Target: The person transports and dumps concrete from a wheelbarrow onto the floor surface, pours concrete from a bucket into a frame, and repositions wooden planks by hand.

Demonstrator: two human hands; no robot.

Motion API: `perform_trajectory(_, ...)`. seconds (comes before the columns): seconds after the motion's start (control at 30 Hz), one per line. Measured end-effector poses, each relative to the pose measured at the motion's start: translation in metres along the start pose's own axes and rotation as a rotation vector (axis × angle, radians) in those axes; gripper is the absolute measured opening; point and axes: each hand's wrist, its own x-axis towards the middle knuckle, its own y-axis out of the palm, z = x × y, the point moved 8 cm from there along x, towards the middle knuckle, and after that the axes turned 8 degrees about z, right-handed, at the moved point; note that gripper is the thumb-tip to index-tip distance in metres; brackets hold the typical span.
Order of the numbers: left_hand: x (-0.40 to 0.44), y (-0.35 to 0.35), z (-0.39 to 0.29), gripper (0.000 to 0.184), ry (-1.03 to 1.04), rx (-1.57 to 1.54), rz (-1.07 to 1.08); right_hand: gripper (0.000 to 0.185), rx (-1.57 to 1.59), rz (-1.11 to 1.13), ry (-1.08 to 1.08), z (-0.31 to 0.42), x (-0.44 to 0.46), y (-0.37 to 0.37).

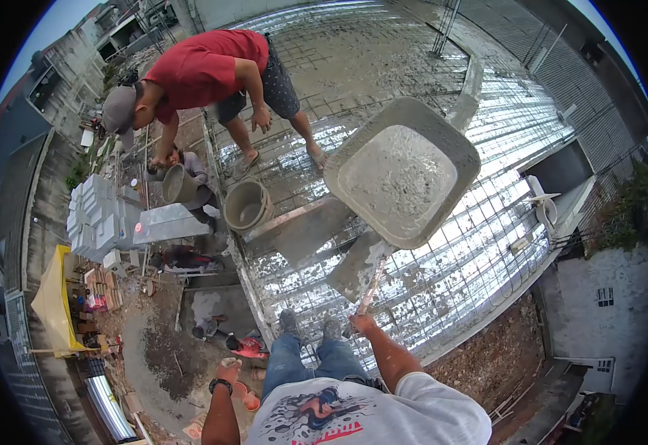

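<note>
My right hand (363,324) is closed round the lower end of a wooden handle (373,282), whose far end reaches the near rim of a large square tub (402,174) coated with wet concrete. My left hand (229,370) is at the lower left, in front of my body, with its fingers curled; whether it holds anything is too small to tell. An open round bucket (247,206) stands near the slab edge. Beside it, a person in a red shirt (205,70) bends over and grips another bucket (180,185) beyond the edge.
Steel mesh over shiny metal decking (479,256) surrounds my feet. A slab edge (253,289) drops off to my left, with people (250,345) and pale blocks (101,219) below. Boards lie ahead of me. A rectangular opening (561,172) is at the right.
</note>
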Motion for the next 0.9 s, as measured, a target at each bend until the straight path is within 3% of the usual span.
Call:
perform_trajectory(0.2,0.009,0.026,-0.113,0.029,0.257,0.045,0.061,0.053,0.053,-0.013,0.018,-0.05,0.004,-0.009)
perform_trajectory(0.3,-0.002,0.034,-0.137,0.039,0.181,0.144,0.08,0.035,0.031,0.002,0.053,-0.114,0.058,-0.014)
perform_trajectory(0.43,0.007,0.029,-0.118,0.036,0.183,0.158,0.062,0.035,0.16,0.011,0.14,-0.081,-0.026,-0.029)
perform_trajectory(0.53,0.064,0.011,-0.036,0.049,0.196,0.227,0.037,0.037,0.074,0.002,0.16,-0.099,-0.012,-0.033)
perform_trajectory(0.7,0.044,0.002,-0.003,0.051,0.123,0.327,0.025,0.037,0.079,0.079,0.166,-0.065,-0.011,-0.024)
perform_trajectory(0.73,0.041,0.001,0.004,0.053,0.119,0.368,0.015,0.039,0.025,0.004,0.1,-0.051,-0.014,-0.028)
perform_trajectory(0.83,0.015,0.005,-0.004,0.057,0.083,0.388,0.044,0.041,0.226,0.034,0.07,-0.055,0.025,-0.015)
perform_trajectory(0.9,0.006,0.011,-0.007,0.057,0.057,0.344,0.067,0.043,0.089,0.058,0.01,-0.021,0.02,-0.014)
